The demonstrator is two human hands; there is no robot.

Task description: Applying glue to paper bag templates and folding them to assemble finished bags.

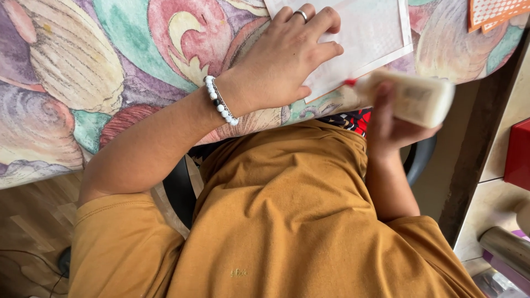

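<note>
My left hand [287,55], with a ring and a white bead bracelet, lies flat with fingers spread on a white sheet of paper [375,27] on the table. My right hand [389,124] grips a cream-coloured glue bottle [411,98] held sideways. Its red tip [350,82] points left, close to the near edge of the paper. The bottle is blurred.
The table carries a colourful shell-patterned cloth [83,66]. Orange dotted sheets [494,12] lie at the top right corner. A dark table edge [480,138] runs down the right; a red box [519,154] and a metal cylinder [505,248] sit beyond it. I wear a mustard shirt.
</note>
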